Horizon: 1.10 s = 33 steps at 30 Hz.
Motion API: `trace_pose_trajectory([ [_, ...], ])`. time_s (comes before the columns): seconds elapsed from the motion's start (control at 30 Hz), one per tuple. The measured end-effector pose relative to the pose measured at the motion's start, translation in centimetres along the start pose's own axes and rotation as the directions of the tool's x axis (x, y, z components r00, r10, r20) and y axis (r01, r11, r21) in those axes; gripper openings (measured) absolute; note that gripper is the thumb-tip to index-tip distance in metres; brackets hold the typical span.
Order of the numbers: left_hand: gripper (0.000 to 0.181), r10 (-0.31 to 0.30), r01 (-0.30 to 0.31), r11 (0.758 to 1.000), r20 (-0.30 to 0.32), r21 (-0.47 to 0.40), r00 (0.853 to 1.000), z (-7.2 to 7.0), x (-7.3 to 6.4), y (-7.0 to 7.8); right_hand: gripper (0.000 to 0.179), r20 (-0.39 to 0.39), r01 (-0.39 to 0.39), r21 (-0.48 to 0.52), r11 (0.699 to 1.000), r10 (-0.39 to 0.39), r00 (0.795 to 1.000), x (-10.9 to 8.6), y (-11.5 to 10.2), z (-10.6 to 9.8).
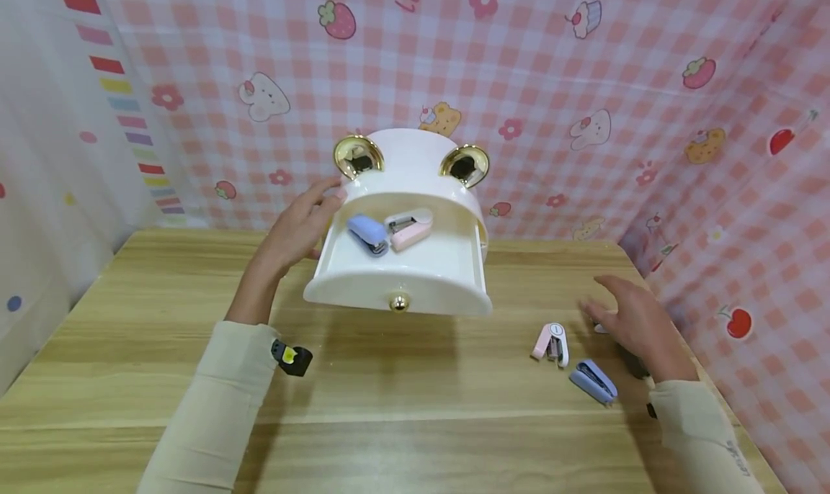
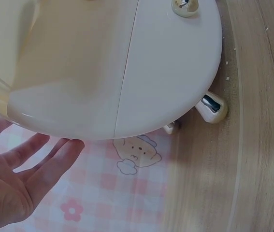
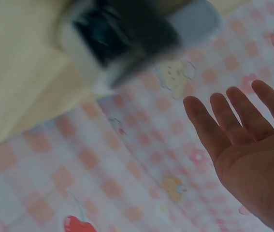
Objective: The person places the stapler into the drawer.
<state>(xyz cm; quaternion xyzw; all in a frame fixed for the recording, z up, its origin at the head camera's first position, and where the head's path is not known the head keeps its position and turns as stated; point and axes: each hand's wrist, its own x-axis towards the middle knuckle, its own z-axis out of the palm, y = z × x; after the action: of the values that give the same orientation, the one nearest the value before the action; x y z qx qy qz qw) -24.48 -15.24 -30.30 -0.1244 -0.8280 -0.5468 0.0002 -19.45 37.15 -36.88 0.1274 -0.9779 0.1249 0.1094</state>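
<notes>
My left hand (image 1: pixel 301 227) rests its fingertips on the side of a white storage box (image 1: pixel 415 152) with gold-rimmed eyes. Its fingers (image 2: pixel 54 159) are spread along the box's curved edge. The box's drawer (image 1: pixel 447 263) is pulled out, and inside lie a blue stapler (image 1: pixel 367 232) and a pink-and-white stapler (image 1: pixel 411 229). My right hand (image 1: pixel 638 326), fingers extended and holding nothing, hovers at the table's right. Left of it are another pink-and-white stapler (image 1: pixel 551 344) and another blue stapler (image 1: pixel 593 382). A blurred dark-and-white object (image 3: pixel 122 38) lies partly hidden under that hand.
The wooden table (image 1: pixel 402 422) meets a checked pink cloth (image 1: pixel 415 62) at the back and right. A gold knob (image 1: pixel 398 302) sticks out of the drawer's front. The box stands on short gold feet (image 2: pixel 211 107).
</notes>
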Motion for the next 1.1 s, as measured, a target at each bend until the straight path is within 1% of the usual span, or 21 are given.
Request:
trace_pose_trajectory([
  [0.13,0.068,-0.004,0.004,1.000,0.011,-0.004,1.000,0.0,0.0,-0.1,0.061,0.056,-0.041,-0.017,0.999,0.042,0.998,-0.6,0.2,0.7],
  [0.27,0.068,-0.003,0.003,1.000,0.005,-0.009,1.000,0.1,0.0,-0.2,0.065,0.105,-0.070,-0.013,0.997,0.071,0.992,-0.9,0.4,1.3],
  [0.5,0.068,0.003,-0.003,1.000,-0.003,-0.001,1.000,0.1,0.0,-0.2,0.065,0.140,-0.095,-0.007,0.995,0.095,0.986,-1.2,1.3,1.8],
  [0.57,0.069,0.001,-0.001,1.000,-0.005,0.004,1.000,0.0,-0.1,-0.2,0.062,0.149,-0.101,0.000,0.995,0.100,0.984,-1.2,1.5,1.9],
  [0.8,0.070,-0.006,0.006,1.000,-0.009,0.007,1.000,0.0,0.0,0.0,0.049,0.166,-0.086,0.017,0.996,0.082,0.983,-1.5,2.2,1.9],
  [1.1,0.071,-0.016,0.016,1.000,-0.010,0.007,1.000,0.2,0.0,-0.3,0.044,0.167,-0.068,-0.020,0.997,0.070,0.983,-1.5,2.3,2.0],
])
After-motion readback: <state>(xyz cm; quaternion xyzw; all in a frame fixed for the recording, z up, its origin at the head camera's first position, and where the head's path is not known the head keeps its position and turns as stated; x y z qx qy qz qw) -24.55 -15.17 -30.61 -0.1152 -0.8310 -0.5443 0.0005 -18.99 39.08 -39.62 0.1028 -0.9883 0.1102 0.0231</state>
